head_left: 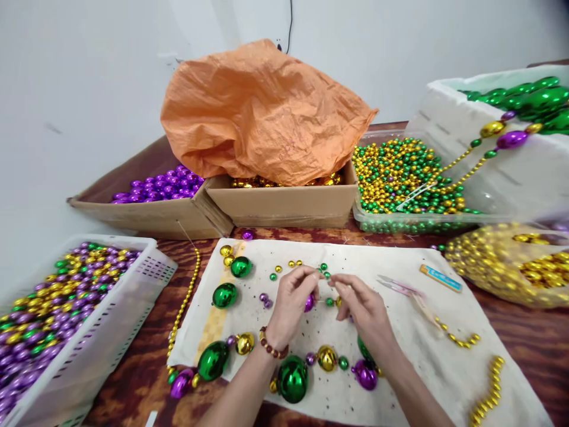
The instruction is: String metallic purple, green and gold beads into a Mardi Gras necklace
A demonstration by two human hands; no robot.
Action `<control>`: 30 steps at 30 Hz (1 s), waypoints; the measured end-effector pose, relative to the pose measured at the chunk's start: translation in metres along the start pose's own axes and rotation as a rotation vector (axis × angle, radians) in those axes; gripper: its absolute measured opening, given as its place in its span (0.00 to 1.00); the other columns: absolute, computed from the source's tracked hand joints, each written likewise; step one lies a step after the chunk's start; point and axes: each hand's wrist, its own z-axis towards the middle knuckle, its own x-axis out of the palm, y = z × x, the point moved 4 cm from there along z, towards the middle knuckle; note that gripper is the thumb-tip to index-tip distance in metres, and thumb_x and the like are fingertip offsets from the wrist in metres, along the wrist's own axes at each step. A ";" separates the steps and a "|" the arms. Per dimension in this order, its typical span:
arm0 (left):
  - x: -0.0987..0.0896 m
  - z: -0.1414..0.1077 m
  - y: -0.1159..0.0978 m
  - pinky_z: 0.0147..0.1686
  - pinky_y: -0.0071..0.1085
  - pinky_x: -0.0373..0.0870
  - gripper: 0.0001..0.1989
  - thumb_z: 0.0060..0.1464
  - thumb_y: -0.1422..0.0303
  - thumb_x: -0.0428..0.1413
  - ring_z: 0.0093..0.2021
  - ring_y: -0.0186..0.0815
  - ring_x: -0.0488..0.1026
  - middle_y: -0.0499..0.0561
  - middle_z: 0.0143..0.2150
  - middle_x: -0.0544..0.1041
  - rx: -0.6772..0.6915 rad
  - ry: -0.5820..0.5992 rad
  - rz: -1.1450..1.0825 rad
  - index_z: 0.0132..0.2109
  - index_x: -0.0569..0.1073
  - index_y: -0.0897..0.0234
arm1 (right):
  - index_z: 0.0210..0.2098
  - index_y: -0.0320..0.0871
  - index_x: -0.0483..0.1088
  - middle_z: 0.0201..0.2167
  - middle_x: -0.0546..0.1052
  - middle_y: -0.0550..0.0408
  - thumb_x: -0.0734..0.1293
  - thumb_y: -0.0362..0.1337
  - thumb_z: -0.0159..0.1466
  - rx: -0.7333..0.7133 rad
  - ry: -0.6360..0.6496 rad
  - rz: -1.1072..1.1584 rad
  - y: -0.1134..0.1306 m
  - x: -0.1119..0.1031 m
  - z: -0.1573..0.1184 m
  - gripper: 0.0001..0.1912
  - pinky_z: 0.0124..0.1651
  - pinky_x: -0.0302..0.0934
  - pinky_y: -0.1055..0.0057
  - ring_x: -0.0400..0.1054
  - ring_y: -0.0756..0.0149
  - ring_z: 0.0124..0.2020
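My left hand (296, 302), with a beaded bracelet on its wrist, is closed in a pinch over the white cloth (400, 362). Close to its right, my right hand (362, 305) pinches too, fingertips nearly meeting the left's. A small green bead (326, 275) shows between them; what each hand grips is too small to name. A purple bead (309, 302) sits partly behind my left fingers. Below the hands runs a strand with a large green ball (293, 378), a gold ball (328, 358) and a purple ball (365, 375). Pink-handled scissors (400, 286) lie to the right.
A white basket (146, 279) of mixed beads stands left. Behind are cardboard boxes (284, 207), an orange sack (267, 112) and a clear bin (418, 222). At right are a bag of gold beads (484, 255), a blue-and-orange cutter (441, 278) and short gold strands (489, 391).
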 end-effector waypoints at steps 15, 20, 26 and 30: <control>0.014 0.008 -0.006 0.27 0.26 0.56 0.09 0.57 0.67 0.53 0.25 0.29 0.60 0.46 0.25 0.68 0.138 0.139 0.317 0.31 0.75 0.64 | 0.35 0.41 0.70 0.29 0.76 0.54 0.67 0.44 0.62 -0.046 0.114 0.278 0.018 -0.017 0.035 0.11 0.25 0.62 0.75 0.70 0.69 0.26; 0.011 0.005 0.002 0.30 0.26 0.58 0.08 0.57 0.68 0.54 0.28 0.30 0.62 0.47 0.28 0.69 0.130 0.211 0.339 0.33 0.75 0.64 | 0.36 0.45 0.61 0.32 0.77 0.57 0.61 0.47 0.66 0.027 0.090 0.384 0.011 -0.019 0.032 0.12 0.23 0.61 0.77 0.73 0.70 0.23; -0.001 -0.004 0.018 0.36 0.28 0.61 0.09 0.59 0.67 0.52 0.33 0.34 0.66 0.50 0.32 0.72 0.096 0.240 0.399 0.37 0.76 0.63 | 0.38 0.46 0.60 0.25 0.75 0.59 0.61 0.43 0.67 0.012 0.049 0.495 0.039 -0.037 0.033 0.08 0.22 0.65 0.76 0.72 0.68 0.22; -0.007 -0.014 0.025 0.39 0.30 0.61 0.09 0.59 0.67 0.52 0.36 0.37 0.68 0.52 0.36 0.74 0.119 0.216 0.433 0.38 0.77 0.62 | 0.39 0.46 0.62 0.26 0.75 0.59 0.62 0.41 0.67 -0.089 0.048 0.459 0.060 -0.044 0.026 0.06 0.24 0.66 0.74 0.71 0.69 0.23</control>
